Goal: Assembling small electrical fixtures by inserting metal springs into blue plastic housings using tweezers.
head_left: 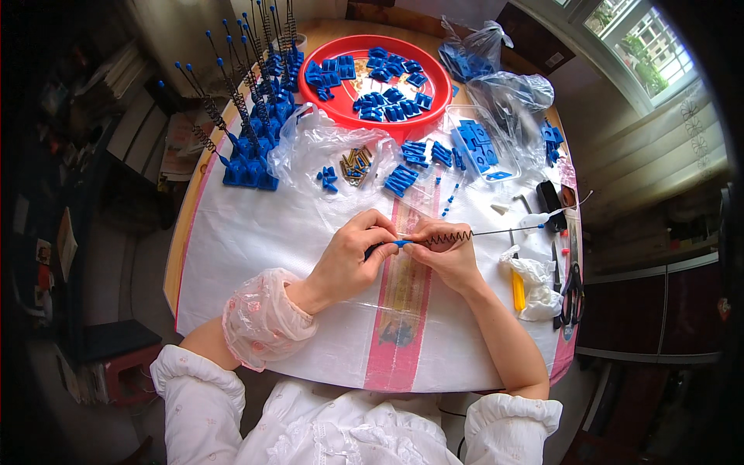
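Blue piece (pixel 399 242) mostly hidden btwn fingers (pixel 378 232) of both hands, shape can't tell; small brass parts (pixel 356 167) too tiny to ID; bag contents (pixel 465 62) blurred by plastic; table (pixel 232 232) far edge covered by red tray (pixel 434 101).

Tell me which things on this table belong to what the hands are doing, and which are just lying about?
In use:
left hand and right hand, holding a coiled spring on a thin rod with a blue end piece
red tray of blue parts
finished blue stands with springs
brass pins

Lying about:
scissors
yellow-handled tool
white cloth
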A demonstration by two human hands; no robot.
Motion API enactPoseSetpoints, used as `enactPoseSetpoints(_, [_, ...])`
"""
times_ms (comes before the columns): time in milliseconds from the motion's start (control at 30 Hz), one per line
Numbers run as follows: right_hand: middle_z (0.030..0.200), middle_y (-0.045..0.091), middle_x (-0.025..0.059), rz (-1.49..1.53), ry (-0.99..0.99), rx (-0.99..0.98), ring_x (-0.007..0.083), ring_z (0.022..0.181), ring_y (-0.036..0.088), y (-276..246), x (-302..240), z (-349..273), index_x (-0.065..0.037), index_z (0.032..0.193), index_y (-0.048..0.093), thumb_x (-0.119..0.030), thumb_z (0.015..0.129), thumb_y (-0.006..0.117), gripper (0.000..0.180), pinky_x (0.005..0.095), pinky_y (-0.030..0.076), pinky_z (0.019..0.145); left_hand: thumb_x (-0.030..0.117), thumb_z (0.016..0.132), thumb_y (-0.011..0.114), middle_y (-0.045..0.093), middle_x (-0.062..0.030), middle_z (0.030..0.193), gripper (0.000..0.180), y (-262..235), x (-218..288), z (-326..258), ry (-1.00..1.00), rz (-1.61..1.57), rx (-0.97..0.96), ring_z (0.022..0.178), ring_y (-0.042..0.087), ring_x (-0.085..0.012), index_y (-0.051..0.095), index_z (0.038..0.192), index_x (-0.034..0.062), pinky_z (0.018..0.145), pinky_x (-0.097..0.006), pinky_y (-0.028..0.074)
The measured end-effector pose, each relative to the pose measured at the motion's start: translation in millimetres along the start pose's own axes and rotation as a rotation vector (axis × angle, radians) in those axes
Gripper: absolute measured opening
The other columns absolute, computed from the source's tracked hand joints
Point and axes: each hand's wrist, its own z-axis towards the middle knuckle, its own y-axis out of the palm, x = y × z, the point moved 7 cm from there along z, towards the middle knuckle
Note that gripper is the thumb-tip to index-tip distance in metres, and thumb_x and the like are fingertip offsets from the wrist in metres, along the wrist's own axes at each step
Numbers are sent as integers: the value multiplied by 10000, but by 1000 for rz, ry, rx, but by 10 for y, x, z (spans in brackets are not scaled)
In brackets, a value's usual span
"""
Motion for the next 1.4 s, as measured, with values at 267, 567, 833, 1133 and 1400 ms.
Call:
enactPoseSetpoints(267, [881, 673, 55, -41, -10, 0, 84, 819, 629, -19, 17, -1, 46, 880, 704, 76, 818, 737, 77, 212, 480, 680, 0, 851, 658, 605, -115, 938, 41, 4, -5, 1, -12, -12, -10, 891, 602, -273, 678, 861, -35, 770, -354, 488])
enactPoseSetpoints(567, [881, 671, 45, -35, -12, -10, 72, 811, 615, -7, 8, -1, 39, 888, 702, 68, 825, 738, 78, 215, 472, 682, 2, 853, 657, 607, -118, 934, 43, 9, -15, -1, -23, -21, -12, 878, 604, -275, 679, 850, -35, 767, -358, 488])
enactPoseSetpoints(833, [894, 663, 33, 7, -1, -14, 62, 816, 604, -5, 27, -4, 34, 897, 704, 75, 826, 734, 87, 205, 468, 684, 4, 867, 663, 624, -97, 929, 44, 13, -33, -12, -21, -8, -17, 858, 614, -236, 702, 870, -15, 754, -326, 482])
enactPoseSetpoints(1133, [909, 665, 38, 17, -17, -16, 70, 838, 606, 3, 26, -1, 33, 906, 700, 86, 827, 724, 97, 215, 480, 702, 1, 873, 658, 625, -93, 925, 51, 23, -62, -13, -49, -25, -26, 844, 618, -220, 702, 867, -24, 738, -317, 488])
enactPoseSetpoints(1400, [908, 663, 43, 59, -12, -14, 83, 849, 630, 6, 31, -1, 35, 920, 697, 99, 826, 720, 116, 221, 505, 722, 0, 850, 653, 612, -115, 906, 48, 14, -36, -5, -51, -64, -12, 814, 603, -260, 680, 837, -37, 722, -349, 479])
